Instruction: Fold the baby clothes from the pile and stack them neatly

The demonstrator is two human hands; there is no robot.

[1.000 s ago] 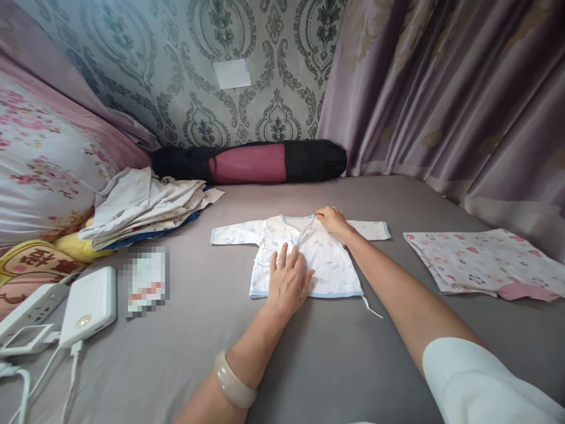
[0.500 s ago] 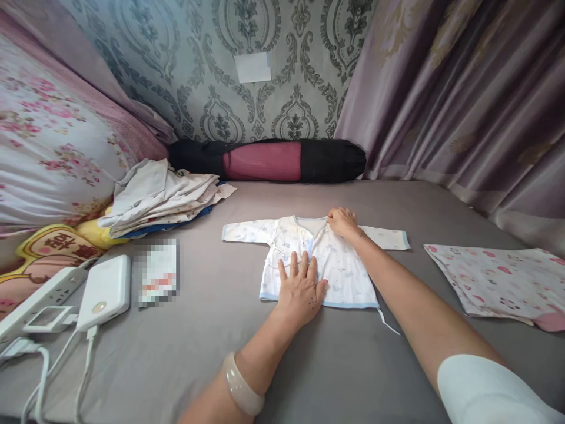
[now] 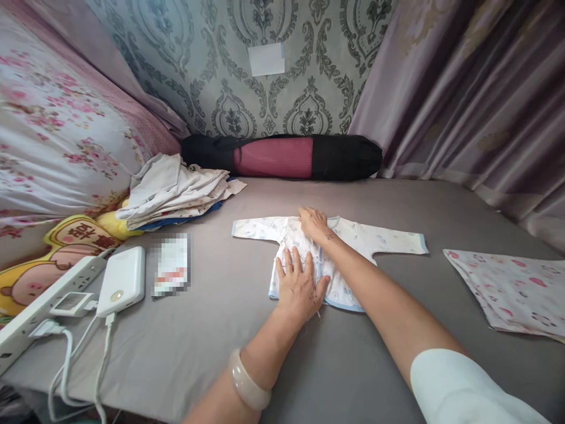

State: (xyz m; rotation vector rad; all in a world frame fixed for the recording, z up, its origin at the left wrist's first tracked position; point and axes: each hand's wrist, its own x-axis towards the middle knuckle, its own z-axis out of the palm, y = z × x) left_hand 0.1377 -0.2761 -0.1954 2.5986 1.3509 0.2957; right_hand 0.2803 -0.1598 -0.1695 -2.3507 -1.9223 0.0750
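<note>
A white baby shirt [image 3: 351, 277] with a small pale print and light blue trim is spread out on the grey bed sheet, both sleeves stretched sideways. My left hand [image 3: 298, 285] rests flat on the lower front, fingers spread, a pale bangle [image 3: 248, 380] round the wrist. Up by the neckline, my right hand [image 3: 314, 224] has its fingers curled down on the cloth at the left shoulder; the fingertips are mostly hidden. That forearm crosses over the right part of the shirt and covers some of its hem. A thin white tie shows below the hem near my left thumb.
A folded pink-patterned cloth [image 3: 516, 288] lies to the right. On the left are a pile of clothes [image 3: 176, 188], a blurred-out packet [image 3: 172, 265], a white power bank [image 3: 121, 281], a power strip [image 3: 48, 306] and cables. A black-and-red roll bag [image 3: 273, 158] lines the wall.
My right hand has moved left across the neckline, from the right collar to the left shoulder. The right front panel and its tie now lie farther left. My left hand stays flat.
</note>
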